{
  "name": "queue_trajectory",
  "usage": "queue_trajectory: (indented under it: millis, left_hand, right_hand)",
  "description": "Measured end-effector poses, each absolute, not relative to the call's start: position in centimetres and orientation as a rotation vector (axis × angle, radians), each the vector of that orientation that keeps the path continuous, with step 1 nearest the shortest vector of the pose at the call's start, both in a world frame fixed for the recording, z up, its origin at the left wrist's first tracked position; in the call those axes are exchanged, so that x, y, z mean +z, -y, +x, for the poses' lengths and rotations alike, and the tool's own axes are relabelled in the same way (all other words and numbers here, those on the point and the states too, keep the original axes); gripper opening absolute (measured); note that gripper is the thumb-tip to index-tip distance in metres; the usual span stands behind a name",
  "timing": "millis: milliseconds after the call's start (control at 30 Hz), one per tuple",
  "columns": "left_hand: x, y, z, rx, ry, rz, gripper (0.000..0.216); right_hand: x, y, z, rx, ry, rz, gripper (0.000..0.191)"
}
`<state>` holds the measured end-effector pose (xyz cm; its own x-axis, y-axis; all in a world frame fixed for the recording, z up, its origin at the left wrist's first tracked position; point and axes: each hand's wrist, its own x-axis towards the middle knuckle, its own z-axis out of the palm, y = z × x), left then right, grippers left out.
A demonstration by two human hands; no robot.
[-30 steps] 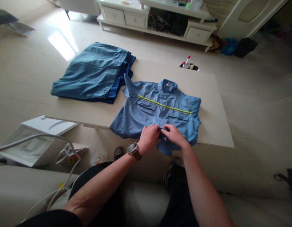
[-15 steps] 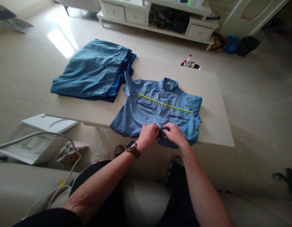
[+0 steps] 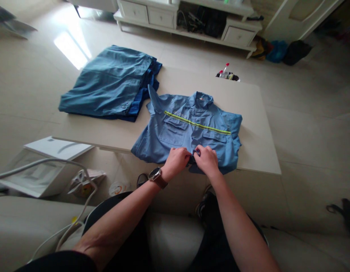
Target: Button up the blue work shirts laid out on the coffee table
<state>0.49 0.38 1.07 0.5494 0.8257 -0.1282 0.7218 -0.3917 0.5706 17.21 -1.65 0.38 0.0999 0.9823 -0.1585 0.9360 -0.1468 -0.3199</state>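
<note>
A blue work shirt (image 3: 175,130) with a yellow reflective stripe across its chest lies front up on the table, collar pointing away from me. Its lower edge hangs over the table's near side. There my left hand (image 3: 176,162), with a watch (image 3: 155,173) at the wrist, pinches the middle of the front edge. Close beside it, my right hand (image 3: 206,160) grips the same front edge, fingers curled round the cloth. The bit of fabric between the fingertips is mostly hidden, and I cannot make out a button there.
Folded blue clothes (image 3: 107,83) are stacked on the left part of the pale table (image 3: 254,143). Bottles with red caps (image 3: 226,68) show past its far edge. A white box (image 3: 50,162) and a cable (image 3: 87,173) are at lower left. A white cabinet (image 3: 160,19) stands beyond.
My right hand has turned slightly and shifted up and left along the shirt's front edge, closer to the left hand. The left hand stays nearly in place; the shirt barely moves.
</note>
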Motion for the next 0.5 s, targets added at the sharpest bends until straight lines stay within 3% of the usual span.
queue_trajectory:
  millis: [133, 333, 500]
  left_hand:
    - [1.5, -0.2, 0.4, 0.101, -1.249, 2.212, 0.026]
    - [1.2, -0.4, 0.0, 0.0, -1.294, 2.208, 0.026]
    - [0.2, -0.2, -0.3, -0.009, -1.306, 2.265, 0.036]
  right_hand:
    - [0.7, 1.4, 17.4, 0.43, 1.94, -2.324, 0.014]
    - [1.0, 1.7, 18.1, 0.87, 2.09, -2.382, 0.007]
    - [1.2, 1.9, 18.0, 0.827, 2.101, -2.305, 0.05]
